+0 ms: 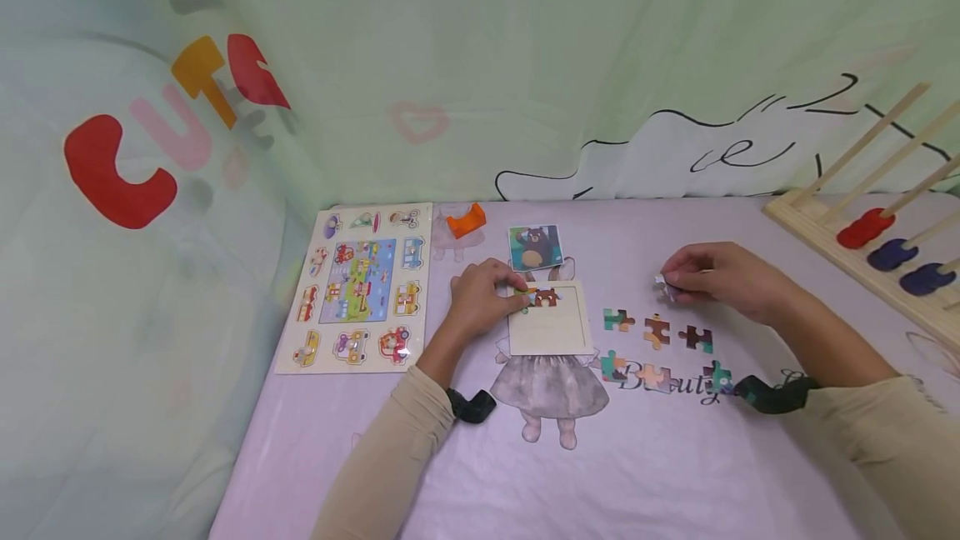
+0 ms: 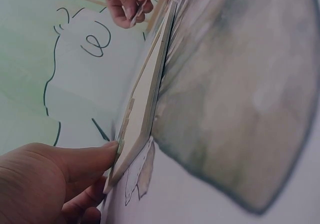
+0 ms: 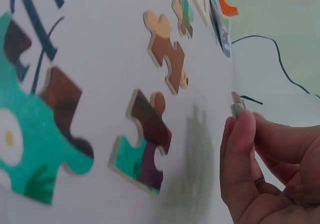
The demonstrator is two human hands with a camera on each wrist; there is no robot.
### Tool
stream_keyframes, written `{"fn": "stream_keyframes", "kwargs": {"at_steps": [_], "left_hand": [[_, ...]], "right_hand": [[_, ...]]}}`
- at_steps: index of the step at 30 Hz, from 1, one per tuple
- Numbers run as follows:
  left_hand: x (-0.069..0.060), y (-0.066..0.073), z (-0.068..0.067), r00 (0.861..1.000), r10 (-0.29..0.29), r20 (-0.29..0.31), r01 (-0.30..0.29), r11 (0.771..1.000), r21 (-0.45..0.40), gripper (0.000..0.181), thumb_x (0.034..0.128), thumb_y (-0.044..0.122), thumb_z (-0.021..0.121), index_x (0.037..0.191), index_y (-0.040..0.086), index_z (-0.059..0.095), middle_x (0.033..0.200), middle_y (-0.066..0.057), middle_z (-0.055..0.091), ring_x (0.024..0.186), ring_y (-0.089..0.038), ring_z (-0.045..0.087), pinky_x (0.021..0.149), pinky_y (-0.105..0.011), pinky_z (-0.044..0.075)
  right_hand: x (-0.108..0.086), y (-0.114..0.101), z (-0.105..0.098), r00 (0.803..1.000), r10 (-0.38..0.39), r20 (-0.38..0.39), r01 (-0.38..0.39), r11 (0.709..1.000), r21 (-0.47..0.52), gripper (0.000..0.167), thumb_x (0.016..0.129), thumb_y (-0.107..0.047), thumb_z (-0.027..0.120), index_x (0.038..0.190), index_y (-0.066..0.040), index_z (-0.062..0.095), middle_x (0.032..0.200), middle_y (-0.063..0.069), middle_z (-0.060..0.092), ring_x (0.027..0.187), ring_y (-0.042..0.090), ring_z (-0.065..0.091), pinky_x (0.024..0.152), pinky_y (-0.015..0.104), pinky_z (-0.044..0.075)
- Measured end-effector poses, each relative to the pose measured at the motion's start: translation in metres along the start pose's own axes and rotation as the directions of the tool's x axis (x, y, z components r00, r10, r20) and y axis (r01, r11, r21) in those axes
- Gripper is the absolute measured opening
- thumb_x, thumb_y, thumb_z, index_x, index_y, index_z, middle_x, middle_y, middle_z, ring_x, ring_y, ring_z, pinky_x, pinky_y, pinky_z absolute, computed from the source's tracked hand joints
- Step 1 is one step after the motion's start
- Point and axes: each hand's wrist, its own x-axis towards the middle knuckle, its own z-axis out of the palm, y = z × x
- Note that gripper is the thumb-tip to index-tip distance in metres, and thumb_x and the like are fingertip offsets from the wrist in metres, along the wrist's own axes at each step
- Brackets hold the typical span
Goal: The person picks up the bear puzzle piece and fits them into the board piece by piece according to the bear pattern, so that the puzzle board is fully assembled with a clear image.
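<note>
My left hand [image 1: 483,298] grips the upper left corner of a wooden puzzle tray [image 1: 551,336]. Its thumb lies over the rim and the other fingers are at the side, as the left wrist view shows. In that corner of the tray sits a brown bear-face piece [image 1: 547,297], partly covered by the thumb. Out to the right, my right hand [image 1: 727,277] pinches a jigsaw piece [image 1: 664,289] above the table, between thumb and fingertips. Below that hand lie several loose jigsaw pieces [image 1: 657,330] in two rows. A bear picture card [image 1: 536,247] lies just behind the tray.
A wooden vehicle peg puzzle [image 1: 411,273] lies at the left. An orange curved object [image 1: 467,221] is at the back. At the right edge stands a wooden rack [image 1: 817,227] with upright rods and red and blue beads. Printed curtains [image 1: 450,65] close off the rear.
</note>
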Motion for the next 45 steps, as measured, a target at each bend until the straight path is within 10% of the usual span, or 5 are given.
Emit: {"fn": "stream_keyframes", "kwargs": {"at_steps": [45], "left_hand": [[0.001, -0.002, 0.0, 1.0, 0.002, 0.002, -0.002, 1.0, -0.017, 0.008, 0.0861, 0.029, 0.081, 0.091, 0.024, 0.078, 0.111, 0.006, 0.069, 0.107, -0.02, 0.055, 0.089, -0.043, 0.028]], "right_hand": [[0.034, -0.071, 0.067, 0.995, 0.027, 0.099, -0.048, 0.977, 0.21, 0.025, 0.098, -0.014, 0.066, 0.118, 0.0, 0.062, 0.1, 0.012, 0.063, 0.083, 0.022, 0.063, 0.075, 0.028, 0.058]]}}
